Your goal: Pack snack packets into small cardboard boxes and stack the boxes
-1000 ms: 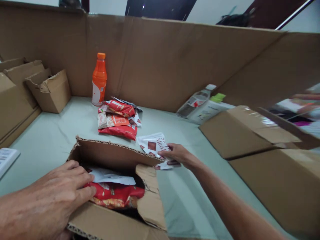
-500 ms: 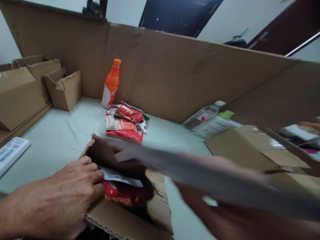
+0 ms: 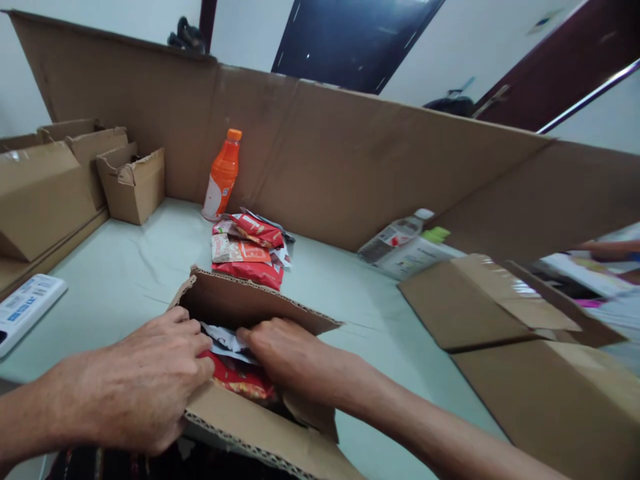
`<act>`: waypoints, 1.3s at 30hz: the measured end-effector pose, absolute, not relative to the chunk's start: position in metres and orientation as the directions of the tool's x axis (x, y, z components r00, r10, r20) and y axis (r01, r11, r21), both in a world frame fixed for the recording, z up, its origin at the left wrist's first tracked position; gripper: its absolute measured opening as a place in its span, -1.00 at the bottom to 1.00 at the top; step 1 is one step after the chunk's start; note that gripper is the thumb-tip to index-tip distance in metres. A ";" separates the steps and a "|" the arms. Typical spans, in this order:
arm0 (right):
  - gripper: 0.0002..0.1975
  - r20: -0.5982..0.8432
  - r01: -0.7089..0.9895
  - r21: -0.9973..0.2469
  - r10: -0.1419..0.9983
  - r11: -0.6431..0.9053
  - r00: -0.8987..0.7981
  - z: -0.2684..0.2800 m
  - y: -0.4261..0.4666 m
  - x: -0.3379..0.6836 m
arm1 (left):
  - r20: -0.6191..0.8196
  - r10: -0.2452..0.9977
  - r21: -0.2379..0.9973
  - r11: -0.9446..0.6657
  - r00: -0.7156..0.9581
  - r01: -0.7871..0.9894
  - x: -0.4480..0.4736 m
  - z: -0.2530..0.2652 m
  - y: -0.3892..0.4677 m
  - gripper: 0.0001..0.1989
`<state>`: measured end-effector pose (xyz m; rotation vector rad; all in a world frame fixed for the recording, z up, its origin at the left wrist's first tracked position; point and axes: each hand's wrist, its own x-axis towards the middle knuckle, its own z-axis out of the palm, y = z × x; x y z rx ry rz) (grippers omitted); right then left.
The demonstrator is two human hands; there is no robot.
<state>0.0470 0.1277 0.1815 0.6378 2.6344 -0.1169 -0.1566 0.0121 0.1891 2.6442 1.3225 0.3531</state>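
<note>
An opened cardboard box (image 3: 255,427) stands close in front of me, with ragged upper edges. Inside it are a red snack packet (image 3: 240,381) and a white-and-silver packet (image 3: 226,339). My left hand (image 3: 145,380) is closed over the box's left rim, its fingertips against the packets. My right hand (image 3: 285,350) reaches into the box from the right, its fingers closed at the white-and-silver packet; the fingertips are partly hidden. Just beyond the box lies a pile of red snack packets (image 3: 250,250).
An orange drink bottle (image 3: 223,177) stands by the cardboard wall (image 3: 350,160). Small cardboard boxes (image 3: 135,190) are at left, near a white device (image 3: 30,310). At right are a clear bottle (image 3: 395,237), a white bottle with a green cap (image 3: 420,257) and larger boxes (image 3: 545,400).
My right hand, blurred at the right beside a long grey flat shape, has moved left into the box. That grey shape is gone from view. My left hand stays at the rim.
</note>
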 end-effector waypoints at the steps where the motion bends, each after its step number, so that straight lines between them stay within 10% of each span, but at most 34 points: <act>1: -0.77 -0.404 0.464 -0.001 0.423 0.886 -0.811 0.180 0.128 0.049 | 0.122 0.802 0.255 -0.594 0.585 0.762 -0.156 0.189 0.012 -0.90; 11: -0.85 -0.237 0.586 0.040 0.577 0.810 -0.782 0.201 0.121 0.082 | 0.127 0.820 0.280 -0.569 0.558 0.773 -0.156 0.192 0.011 -0.74; 20: -0.77 0.076 0.464 -0.157 0.479 0.872 -0.874 0.184 0.118 0.143 | 0.392 0.809 0.200 -0.540 0.438 0.818 -0.175 0.184 -0.020 -0.30; 39: -0.70 -0.102 0.461 -0.544 0.490 0.701 -0.866 0.191 0.133 0.170 | 0.431 0.870 0.426 -0.429 0.238 0.796 -0.179 0.141 -0.013 -0.29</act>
